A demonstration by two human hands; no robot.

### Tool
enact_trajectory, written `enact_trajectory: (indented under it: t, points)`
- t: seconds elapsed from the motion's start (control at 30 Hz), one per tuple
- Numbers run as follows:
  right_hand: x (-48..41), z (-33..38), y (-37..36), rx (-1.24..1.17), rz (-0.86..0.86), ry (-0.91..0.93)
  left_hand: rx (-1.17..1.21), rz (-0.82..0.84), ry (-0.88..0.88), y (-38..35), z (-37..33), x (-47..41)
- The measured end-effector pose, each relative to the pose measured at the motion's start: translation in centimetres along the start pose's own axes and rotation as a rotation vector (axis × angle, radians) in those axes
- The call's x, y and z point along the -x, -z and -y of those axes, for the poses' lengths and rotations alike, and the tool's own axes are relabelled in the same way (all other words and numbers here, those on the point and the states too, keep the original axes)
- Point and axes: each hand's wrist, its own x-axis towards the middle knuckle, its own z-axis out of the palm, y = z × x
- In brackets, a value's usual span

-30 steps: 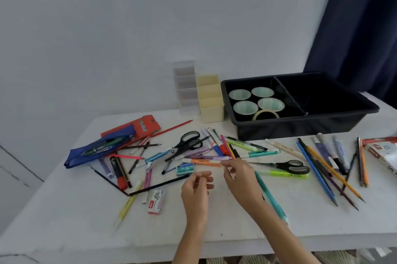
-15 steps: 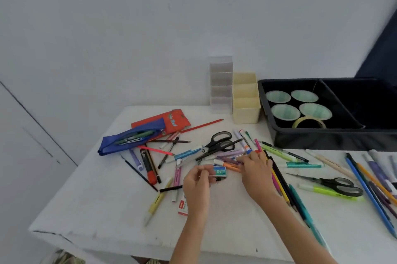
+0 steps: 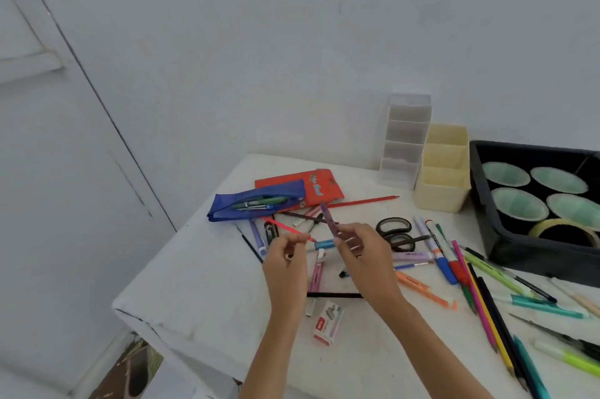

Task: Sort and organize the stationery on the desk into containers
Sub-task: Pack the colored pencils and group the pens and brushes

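Holding a purple pen point(image 3: 328, 220) in my right hand point(image 3: 360, 255), I note that thumb and fingers are curled round its lower end; the pen stands tilted, its free end up and toward the wall, clear of the table point(image 3: 194, 285). My left hand point(image 3: 285, 259) is raised just beside the right, its fingers curled, thumb and forefinger pinching the near end of a pink pen point(image 3: 281, 226), which slants away to the left.

Both hands are above the loose pile at the table's left part. Behind them lies a blue pouch point(image 3: 256, 204), unzipped, partly overlapping a red case point(image 3: 311, 184). A red pencil point(image 3: 363, 202) lies right of the case. Black scissors point(image 3: 394, 233) lie just right of my right hand.

Below my hands are a black pencil point(image 3: 334, 295) and a staple box point(image 3: 328, 322). An orange highlighter point(image 3: 425, 290) lies near my right wrist.

At the wall stand a white organizer point(image 3: 406, 139) and a cream organizer point(image 3: 444, 168), side by side. A black tray point(image 3: 480, 204) to their right holds four cups point(image 3: 519, 207) and a tape roll point(image 3: 565, 229).
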Motion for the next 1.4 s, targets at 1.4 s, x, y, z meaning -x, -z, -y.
enact_trajectory:
  t: [1.4]
  points:
    - [-12.4, -2.1, -12.2, 0.438, -0.089, 0.261, -0.283, 0.072, -0.232, 9.3, 5.0, -24.3]
